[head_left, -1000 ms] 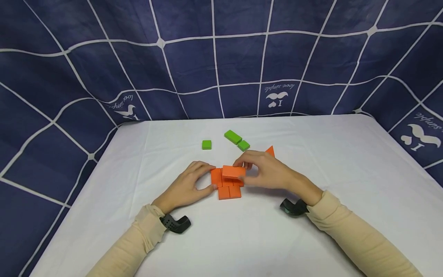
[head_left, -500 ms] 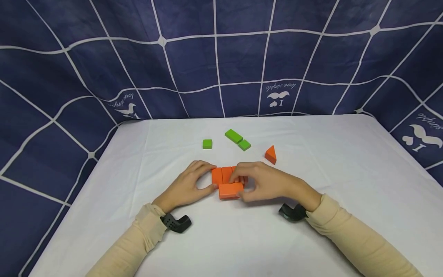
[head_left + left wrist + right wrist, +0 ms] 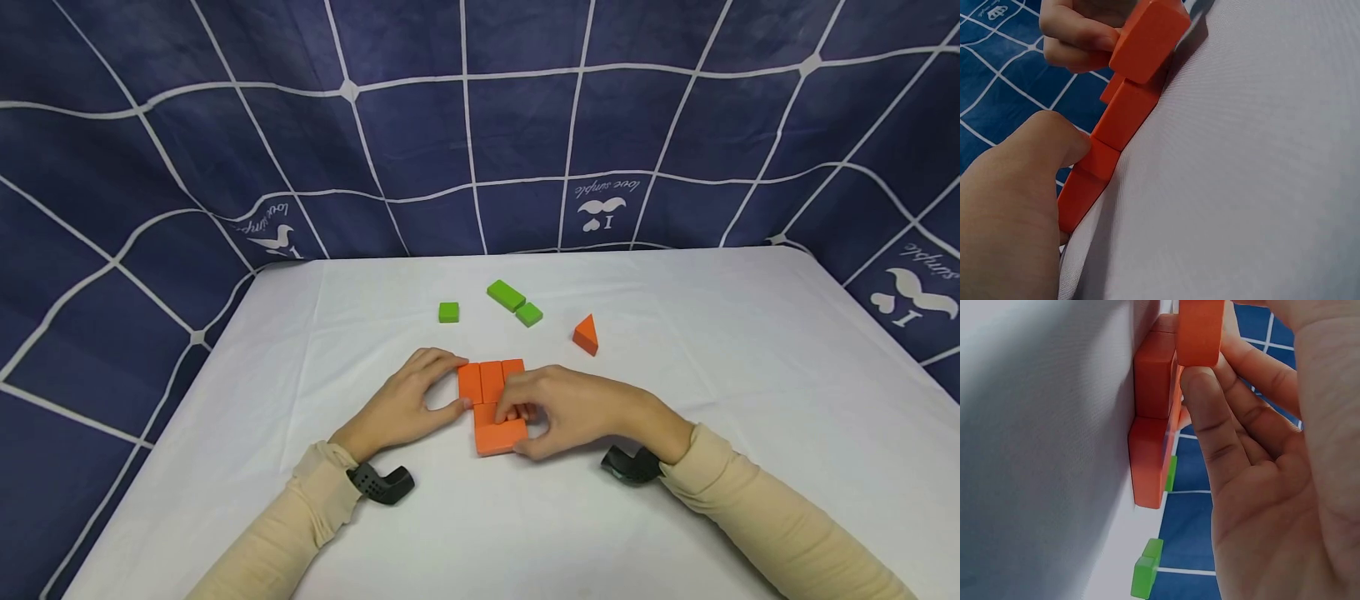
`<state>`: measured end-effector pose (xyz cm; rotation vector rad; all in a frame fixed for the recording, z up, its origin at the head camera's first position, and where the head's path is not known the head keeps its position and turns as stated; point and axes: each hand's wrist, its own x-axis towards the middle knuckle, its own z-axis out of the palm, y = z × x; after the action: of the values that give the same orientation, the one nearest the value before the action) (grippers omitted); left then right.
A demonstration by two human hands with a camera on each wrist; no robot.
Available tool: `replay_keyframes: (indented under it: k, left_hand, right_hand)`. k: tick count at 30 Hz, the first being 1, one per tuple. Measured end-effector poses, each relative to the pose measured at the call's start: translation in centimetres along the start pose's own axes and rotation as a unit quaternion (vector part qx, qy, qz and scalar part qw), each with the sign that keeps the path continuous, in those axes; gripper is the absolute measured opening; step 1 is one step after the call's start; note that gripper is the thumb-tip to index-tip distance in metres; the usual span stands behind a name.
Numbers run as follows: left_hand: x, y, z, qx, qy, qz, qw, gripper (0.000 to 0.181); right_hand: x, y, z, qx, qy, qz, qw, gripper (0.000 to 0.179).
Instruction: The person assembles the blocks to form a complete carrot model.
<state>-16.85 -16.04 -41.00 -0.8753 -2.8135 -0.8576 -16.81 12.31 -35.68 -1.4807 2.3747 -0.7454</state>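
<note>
Several orange blocks lie flat together on the white cloth in the head view. My left hand (image 3: 405,408) holds the leftmost orange block (image 3: 469,383) between its thumb and fingers. My right hand (image 3: 573,410) pinches an orange rectangular block (image 3: 501,438) at the near side of the group. Both wrist views show this pinched block raised above the cloth, higher than its neighbours. Beside the leftmost block lies a middle orange block (image 3: 492,382). The right fingers partly cover the blocks (image 3: 513,367) on that side.
Farther back lie a long green block (image 3: 506,295), a small green block (image 3: 529,314) close to its end, and another small green block (image 3: 448,312). An orange triangular block (image 3: 587,335) rests behind the right hand. A dark blue checked curtain (image 3: 420,150) borders the table.
The right hand has carried its orange block from above the upper row toward the near side, uncovering the upper blocks and the triangular block. The left hand has stayed in place.
</note>
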Motion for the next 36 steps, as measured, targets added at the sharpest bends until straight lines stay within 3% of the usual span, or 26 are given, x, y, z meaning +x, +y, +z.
replay_keyframes:
  k: [21, 36]
  left_hand:
    - [0.17, 0.1, -0.11, 0.002, -0.001, 0.001, 1.0, 0.057]
    - [0.09, 0.04, 0.0, 0.003, -0.001, 0.001, 1.0, 0.057]
  right_hand:
    - [0.11, -0.19, -0.05, -0.035, -0.02, -0.015, 0.9991, 0.015]
    - [-0.12, -0.05, -0.86, -0.039, -0.008, 0.008, 0.9992, 0.024]
